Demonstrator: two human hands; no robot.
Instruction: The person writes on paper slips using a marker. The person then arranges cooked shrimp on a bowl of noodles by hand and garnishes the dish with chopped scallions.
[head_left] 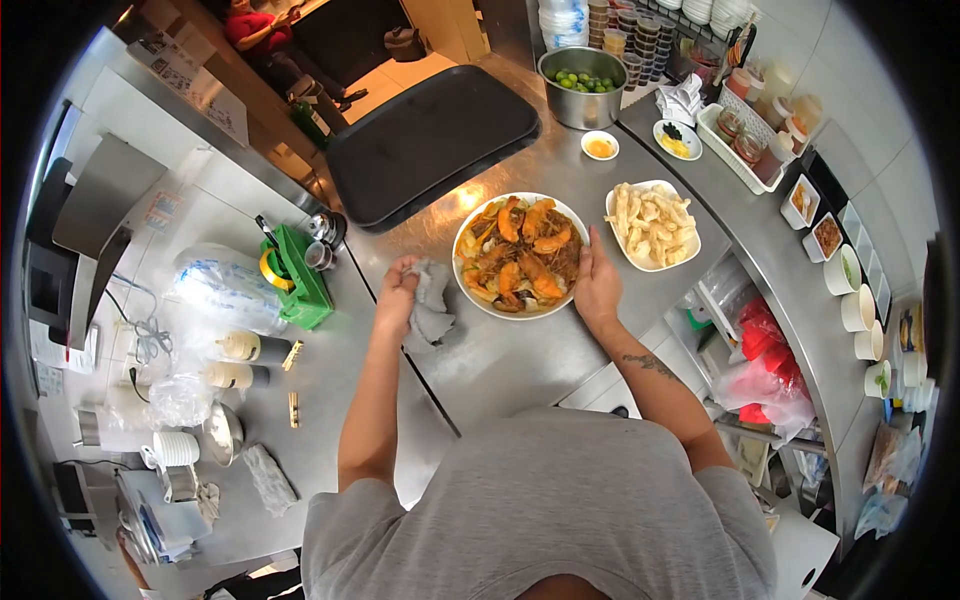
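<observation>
My left hand (398, 295) is closed on a crumpled grey cloth (430, 310), just left of a round white plate (522, 317). Noodles topped with several orange shrimp (538, 272) fill the plate. On its right side, my right hand (597, 285) grips the rim, fingers along the edge and partly hidden beneath it. To the right of that hand stands a white square dish (655, 268) heaped with pale, puffy fried strips (648, 222). A small white bowl of yellow-orange sauce (599, 146) sits behind the plate.
A large black tray (430, 140) lies at the back, beside a metal pot (583, 105) of green citrus. Left are a green caddy (305, 285) and squeeze bottles (245, 347). White bowls (858, 308) line the right counter. A person in red (250, 30) sits beyond.
</observation>
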